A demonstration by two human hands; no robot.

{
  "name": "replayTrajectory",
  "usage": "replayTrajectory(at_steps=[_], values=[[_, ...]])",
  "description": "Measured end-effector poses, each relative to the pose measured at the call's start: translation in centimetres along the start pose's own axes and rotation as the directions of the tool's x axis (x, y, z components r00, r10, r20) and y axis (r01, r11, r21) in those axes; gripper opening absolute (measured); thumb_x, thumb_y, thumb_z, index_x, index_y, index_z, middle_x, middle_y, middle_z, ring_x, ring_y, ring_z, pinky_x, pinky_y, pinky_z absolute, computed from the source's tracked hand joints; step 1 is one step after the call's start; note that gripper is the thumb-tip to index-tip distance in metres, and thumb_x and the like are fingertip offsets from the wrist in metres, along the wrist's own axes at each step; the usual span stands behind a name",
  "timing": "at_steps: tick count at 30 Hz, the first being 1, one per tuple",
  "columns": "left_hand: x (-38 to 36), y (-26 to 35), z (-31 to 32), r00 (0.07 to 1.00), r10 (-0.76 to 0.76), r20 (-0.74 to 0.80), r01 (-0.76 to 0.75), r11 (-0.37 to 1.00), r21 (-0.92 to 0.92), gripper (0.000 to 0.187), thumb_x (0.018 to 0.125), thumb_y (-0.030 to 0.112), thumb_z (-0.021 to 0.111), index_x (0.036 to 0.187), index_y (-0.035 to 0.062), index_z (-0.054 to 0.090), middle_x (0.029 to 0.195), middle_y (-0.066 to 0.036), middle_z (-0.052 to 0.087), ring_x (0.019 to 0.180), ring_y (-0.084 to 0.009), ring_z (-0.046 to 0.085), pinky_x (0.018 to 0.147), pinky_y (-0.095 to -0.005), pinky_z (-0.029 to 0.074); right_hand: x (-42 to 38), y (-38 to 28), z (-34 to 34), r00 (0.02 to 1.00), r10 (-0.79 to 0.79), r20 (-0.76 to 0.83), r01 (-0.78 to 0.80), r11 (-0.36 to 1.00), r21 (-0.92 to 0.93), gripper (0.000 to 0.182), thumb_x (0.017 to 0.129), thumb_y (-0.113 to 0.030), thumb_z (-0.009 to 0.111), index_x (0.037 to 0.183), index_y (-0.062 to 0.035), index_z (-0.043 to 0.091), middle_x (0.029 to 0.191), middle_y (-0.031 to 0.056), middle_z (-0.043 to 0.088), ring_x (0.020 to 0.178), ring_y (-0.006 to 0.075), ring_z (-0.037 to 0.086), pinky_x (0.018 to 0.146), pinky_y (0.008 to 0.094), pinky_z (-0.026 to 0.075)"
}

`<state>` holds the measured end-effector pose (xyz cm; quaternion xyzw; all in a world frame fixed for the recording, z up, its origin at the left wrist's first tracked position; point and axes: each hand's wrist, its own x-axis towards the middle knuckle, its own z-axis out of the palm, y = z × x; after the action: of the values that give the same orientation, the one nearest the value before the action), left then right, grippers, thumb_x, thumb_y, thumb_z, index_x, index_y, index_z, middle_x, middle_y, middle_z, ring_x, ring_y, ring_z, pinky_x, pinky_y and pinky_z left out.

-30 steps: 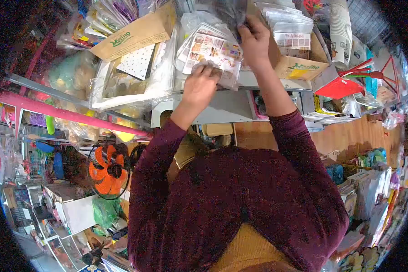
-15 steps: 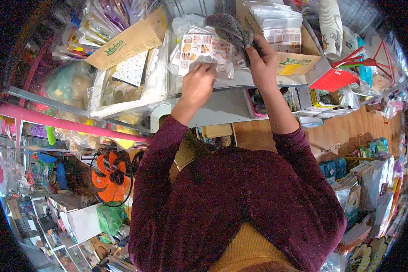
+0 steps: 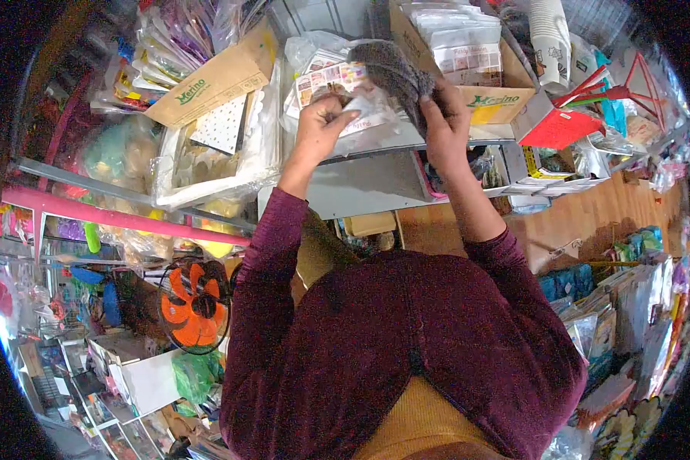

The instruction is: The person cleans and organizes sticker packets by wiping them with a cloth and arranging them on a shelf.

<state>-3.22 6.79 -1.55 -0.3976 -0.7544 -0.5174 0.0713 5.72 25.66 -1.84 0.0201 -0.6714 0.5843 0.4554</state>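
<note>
My left hand (image 3: 320, 129) is closed in a pinch on a crumpled whitish piece (image 3: 355, 107), which looks like thin plastic or tissue. It is over a printed sheet pack (image 3: 337, 80) with small pictures, in clear plastic. My right hand (image 3: 446, 126) grips a dark grey, fuzzy cloth (image 3: 395, 73) between thumb and fingers. The cloth hangs over the right side of the printed pack, partly covering it. A clear plastic bag (image 3: 305, 50) lies behind the pack.
An open Merino carton (image 3: 506, 101) with plastic-sleeved packs stands right of my hands. Another Merino carton (image 3: 215, 80) is at the left, above a plastic-wrapped white frame (image 3: 272, 153). Stacked paper cups (image 3: 550, 46) and a red item (image 3: 557, 130) lie farther right. An orange fan (image 3: 194, 307) is low left.
My left hand has moved slightly left and lifted the whitish piece off the printed pack. The grey cloth in my right hand has shifted slightly down and over the pack.
</note>
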Motion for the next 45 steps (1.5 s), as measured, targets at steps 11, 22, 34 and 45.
replayTrajectory(at_steps=[11, 22, 34, 45], values=[[1.4, 1.7, -2.0, 0.860, -0.115, -0.497, 0.026, 0.983, -0.182, 0.013, 0.091, 0.011, 0.052, 0.082, 0.0038, 0.057, 0.077, 0.003, 0.057, 0.070, -0.0031, 0.044, 0.062, -0.0199, 0.037, -3.7, 1.1, 1.8, 0.957, 0.125, 0.261, -0.107, 0.991, -0.084, 0.025, 0.087, -0.007, 0.052, 0.109, 0.0048, 0.050, 0.099, 0.0122, 0.057, 0.094, 0.0161, 0.051, 0.084, 0.0279, 0.040], [0.0, 6.2, -6.5, 0.547, -0.342, -0.764, -0.317, 0.760, -0.567, 0.026, 0.095, 0.018, 0.044, 0.112, -0.0015, 0.046, 0.105, -0.011, 0.058, 0.091, -0.0198, 0.059, 0.080, -0.0336, 0.050, -3.7, 2.0, 2.5, 0.948, 0.213, 0.237, -0.195, 0.976, -0.098, 0.032, 0.084, -0.009, 0.053, 0.111, 0.0066, 0.048, 0.097, 0.0214, 0.058, 0.092, 0.0257, 0.056, 0.083, 0.0330, 0.043], [-4.1, 0.8, 1.7, 0.637, -0.680, -0.362, 0.020, 0.484, -0.875, 0.034, 0.085, 0.001, 0.056, 0.116, -0.0019, 0.044, 0.109, -0.011, 0.055, 0.098, -0.0204, 0.056, 0.085, -0.0350, 0.047, -3.5, 0.8, 2.9, 0.902, 0.429, 0.054, -0.432, 0.889, 0.148, 0.029, 0.089, -0.008, 0.050, 0.114, 0.0057, 0.046, 0.108, 0.0101, 0.052, 0.099, 0.0151, 0.047, 0.087, 0.0258, 0.037], [-5.1, 0.3, 2.1, 0.667, -0.628, -0.401, 0.194, 0.666, -0.721, 0.047, 0.072, -0.016, 0.053, 0.116, -0.0034, 0.043, 0.106, -0.013, 0.055, 0.093, -0.0226, 0.057, 0.077, -0.0329, 0.049, 0.6, -7.8, 2.5, 0.837, -0.435, 0.331, 0.520, 0.821, -0.236, 0.038, 0.073, 0.000, 0.056, 0.110, 0.0010, 0.050, 0.121, 0.0215, 0.048, 0.111, 0.0364, 0.047, 0.097, 0.0405, 0.035]])
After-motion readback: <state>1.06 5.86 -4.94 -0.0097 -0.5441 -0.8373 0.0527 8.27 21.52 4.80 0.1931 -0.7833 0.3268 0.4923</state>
